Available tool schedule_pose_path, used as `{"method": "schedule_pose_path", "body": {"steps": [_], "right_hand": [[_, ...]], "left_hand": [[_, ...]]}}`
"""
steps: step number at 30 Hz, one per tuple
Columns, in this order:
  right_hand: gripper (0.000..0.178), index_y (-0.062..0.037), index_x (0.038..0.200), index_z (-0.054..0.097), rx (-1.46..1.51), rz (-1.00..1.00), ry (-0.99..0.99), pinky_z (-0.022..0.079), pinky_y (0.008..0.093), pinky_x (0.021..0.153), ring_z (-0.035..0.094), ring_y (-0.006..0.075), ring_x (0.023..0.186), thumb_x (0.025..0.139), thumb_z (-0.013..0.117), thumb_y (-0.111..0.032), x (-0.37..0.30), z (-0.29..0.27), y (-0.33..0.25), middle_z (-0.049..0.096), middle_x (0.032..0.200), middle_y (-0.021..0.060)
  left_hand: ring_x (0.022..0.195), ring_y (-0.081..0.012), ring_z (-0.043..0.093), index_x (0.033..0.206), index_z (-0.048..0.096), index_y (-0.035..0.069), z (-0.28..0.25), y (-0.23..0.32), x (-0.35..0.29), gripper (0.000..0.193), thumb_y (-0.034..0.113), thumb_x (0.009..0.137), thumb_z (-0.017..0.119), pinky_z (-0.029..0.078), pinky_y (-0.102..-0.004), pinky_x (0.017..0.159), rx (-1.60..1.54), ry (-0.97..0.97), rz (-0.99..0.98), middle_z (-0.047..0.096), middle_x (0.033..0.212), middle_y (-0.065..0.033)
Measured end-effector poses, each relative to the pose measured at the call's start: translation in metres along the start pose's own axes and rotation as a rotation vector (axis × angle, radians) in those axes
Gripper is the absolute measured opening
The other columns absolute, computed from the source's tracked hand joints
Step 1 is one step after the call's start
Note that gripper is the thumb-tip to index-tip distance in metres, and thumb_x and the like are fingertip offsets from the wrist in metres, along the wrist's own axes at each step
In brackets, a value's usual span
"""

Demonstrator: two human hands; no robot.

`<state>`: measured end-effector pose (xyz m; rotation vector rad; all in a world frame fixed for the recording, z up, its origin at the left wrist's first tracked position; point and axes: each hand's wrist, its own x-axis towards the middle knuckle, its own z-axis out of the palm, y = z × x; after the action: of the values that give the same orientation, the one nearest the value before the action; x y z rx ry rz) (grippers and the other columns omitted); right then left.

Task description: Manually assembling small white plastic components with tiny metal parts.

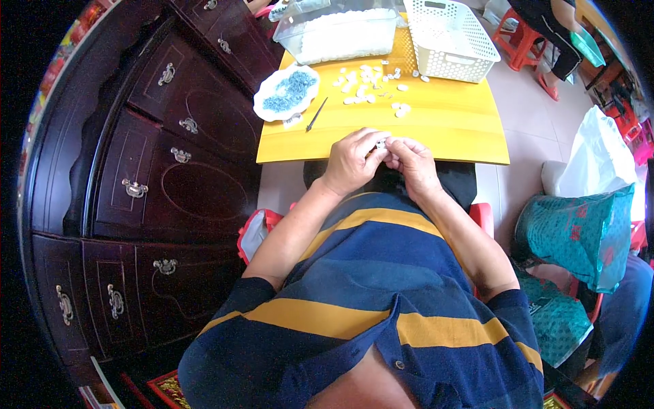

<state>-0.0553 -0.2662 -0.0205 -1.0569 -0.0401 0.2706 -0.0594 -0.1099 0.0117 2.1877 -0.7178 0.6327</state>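
Over the near edge of the yellow table (443,129), my left hand (351,162) pinches a small white piece (381,144) with a dark mark on it. My right hand (413,165) is closed right beside it, thumb and fingertips pressed together against the piece; what else they grip is hidden. Beyond my hands lie several loose white oval pieces (370,83), scattered with a few small shiny bits. A dark pointed tool, like tweezers (316,114), rests to the left of them. Next to it stands a white scalloped dish (263,109) of small blue parts (291,92).
A clear plastic bin (293,44) full of white pieces stands at the table's far side, beside a white perforated basket (460,70). Dark wooden drawers (170,157) line the left. Teal bags (572,235) and a red stool (519,44) are at the right, where another person (545,24) stands.
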Motion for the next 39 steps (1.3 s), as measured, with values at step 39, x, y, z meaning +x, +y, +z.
{"method": "schedule_pose_path", "body": {"steps": [39], "right_hand": [[0.020,-0.0061,0.075,0.065,-0.050,-0.058,0.006,0.038,0.0213,0.061,0.048,0.0057,0.064,0.090,0.062,-0.018,-0.0004,-0.0001,0.0041,0.059,0.070,-0.0021]], "left_hand": [[0.077,-0.0266,0.068,0.097,0.069,0.001,-0.0006,-0.0021,0.0010,0.015,0.008,0.083,0.067,0.053,-0.0328,0.069,-0.170,-0.001,-0.068,0.069,0.089,-0.0132]]}}
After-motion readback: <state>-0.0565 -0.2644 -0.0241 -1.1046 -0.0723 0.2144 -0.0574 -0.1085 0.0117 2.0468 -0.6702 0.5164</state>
